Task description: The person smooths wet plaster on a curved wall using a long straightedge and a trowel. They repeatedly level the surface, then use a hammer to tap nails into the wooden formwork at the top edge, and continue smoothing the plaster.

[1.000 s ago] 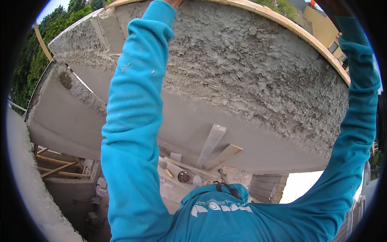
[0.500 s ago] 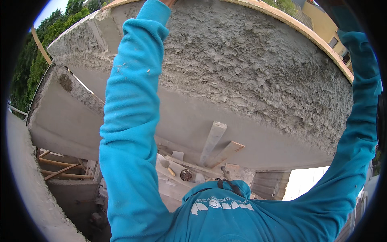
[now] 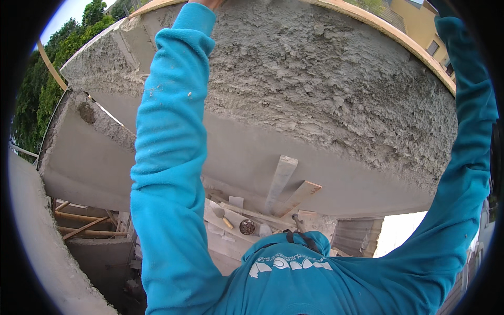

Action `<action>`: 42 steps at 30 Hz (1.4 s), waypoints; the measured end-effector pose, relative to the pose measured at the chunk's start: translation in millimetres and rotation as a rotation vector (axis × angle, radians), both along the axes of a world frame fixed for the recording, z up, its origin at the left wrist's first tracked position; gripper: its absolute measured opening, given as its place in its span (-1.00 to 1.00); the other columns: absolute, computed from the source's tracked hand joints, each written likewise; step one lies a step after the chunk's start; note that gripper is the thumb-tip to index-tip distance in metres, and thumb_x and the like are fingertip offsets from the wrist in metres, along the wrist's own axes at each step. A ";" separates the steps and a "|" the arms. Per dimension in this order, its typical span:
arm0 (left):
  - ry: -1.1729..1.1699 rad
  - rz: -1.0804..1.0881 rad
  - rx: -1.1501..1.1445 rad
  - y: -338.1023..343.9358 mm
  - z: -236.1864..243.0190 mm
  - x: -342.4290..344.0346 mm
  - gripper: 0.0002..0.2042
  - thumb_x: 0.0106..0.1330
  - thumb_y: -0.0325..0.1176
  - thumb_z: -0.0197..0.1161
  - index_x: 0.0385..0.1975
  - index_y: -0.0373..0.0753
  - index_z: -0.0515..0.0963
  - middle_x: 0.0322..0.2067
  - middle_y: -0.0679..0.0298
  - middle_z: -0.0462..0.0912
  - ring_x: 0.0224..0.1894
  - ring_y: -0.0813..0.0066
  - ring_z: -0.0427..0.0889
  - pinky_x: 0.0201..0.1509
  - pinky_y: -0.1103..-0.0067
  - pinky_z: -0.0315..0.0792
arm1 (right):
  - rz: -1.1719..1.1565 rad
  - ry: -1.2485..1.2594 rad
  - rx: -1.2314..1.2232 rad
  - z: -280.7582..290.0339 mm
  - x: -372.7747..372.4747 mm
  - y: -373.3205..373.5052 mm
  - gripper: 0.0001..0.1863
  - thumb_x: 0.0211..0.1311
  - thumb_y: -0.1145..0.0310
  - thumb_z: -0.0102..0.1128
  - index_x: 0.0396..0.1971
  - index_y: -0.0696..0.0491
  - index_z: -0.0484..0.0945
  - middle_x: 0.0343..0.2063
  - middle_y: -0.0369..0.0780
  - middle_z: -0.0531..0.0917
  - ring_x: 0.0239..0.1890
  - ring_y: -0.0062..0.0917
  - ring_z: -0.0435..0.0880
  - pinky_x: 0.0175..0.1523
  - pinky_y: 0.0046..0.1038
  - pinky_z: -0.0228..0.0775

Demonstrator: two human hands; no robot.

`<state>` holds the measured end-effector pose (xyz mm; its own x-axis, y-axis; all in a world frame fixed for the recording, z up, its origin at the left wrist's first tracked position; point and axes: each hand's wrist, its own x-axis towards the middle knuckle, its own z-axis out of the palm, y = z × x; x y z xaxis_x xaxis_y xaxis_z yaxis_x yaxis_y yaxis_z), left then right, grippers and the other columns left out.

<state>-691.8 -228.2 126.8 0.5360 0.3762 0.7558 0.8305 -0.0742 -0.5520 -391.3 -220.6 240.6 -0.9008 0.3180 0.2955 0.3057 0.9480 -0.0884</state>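
Both my arms, in blue sleeves, are raised toward the top of the view. Only the wrist end of my left hand [image 3: 211, 3] shows at the upper edge, close to a long wooden board [image 3: 409, 39]; its fingers are out of sight, so whether it grips the board cannot be seen. On the far right, the right sleeve [image 3: 470, 105] reaches up past the board's end, and my right hand is beyond the dark rim. Below the board spreads a wall face of rough grey mortar [image 3: 325, 79], with a smooth grey underside [image 3: 236, 142] beneath it.
Two wooden props [image 3: 281, 181] stand below the underside. Lower down are a trowel [image 3: 224, 218] with a yellowish handle and a round container [image 3: 247, 227] of dark bits. A concrete edge [image 3: 37, 231] curves along the left, beside timber poles [image 3: 86, 223].
The view has shifted slightly, and the board appears a little higher at the right. Both arms stay raised, the right sleeve slightly changed in position. No object is visibly taken or released.
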 end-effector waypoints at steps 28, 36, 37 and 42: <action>0.114 0.135 -0.112 6.5 13.3 -58.6 -0.87 0.18 -0.33 0.20 -0.40 -0.14 0.68 -0.40 0.15 0.67 -0.29 0.11 0.70 -0.22 0.23 0.56 | -0.347 -0.115 0.177 -18.1 6.7 5.1 -0.51 0.46 0.41 -0.01 0.36 -0.01 0.43 0.08 -0.12 0.66 -0.20 -0.50 0.69 -0.01 -0.44 0.61; 0.069 0.489 -0.429 6.4 -1.2 -80.0 -0.80 0.42 -0.31 0.05 -0.26 -0.12 0.66 -0.49 0.03 0.66 -0.31 0.03 0.74 -0.24 0.13 0.56 | -0.152 0.077 0.333 -44.7 18.8 13.0 -0.51 0.49 0.27 0.09 0.37 -0.06 0.44 0.00 -0.16 0.68 -0.15 -0.44 0.67 0.00 -0.44 0.60; 0.084 0.489 -0.417 8.5 -3.0 -75.2 -0.80 0.41 -0.31 0.05 -0.25 -0.12 0.65 -0.50 0.03 0.66 -0.34 0.03 0.74 -0.28 0.13 0.56 | -0.200 0.030 0.289 -37.2 19.1 10.4 -0.51 0.50 0.25 0.08 0.38 -0.07 0.43 -0.03 -0.17 0.69 -0.17 -0.45 0.66 -0.01 -0.45 0.59; 0.187 0.521 -0.362 5.5 1.5 -89.2 -0.85 0.38 -0.31 0.08 -0.28 -0.11 0.62 -0.56 0.05 0.63 -0.47 0.05 0.72 -0.44 0.16 0.54 | -0.405 0.138 0.180 -22.6 4.9 -13.0 -0.51 0.52 0.18 0.10 0.36 -0.05 0.46 -0.16 -0.24 0.69 -0.31 -0.61 0.59 -0.13 -0.54 0.55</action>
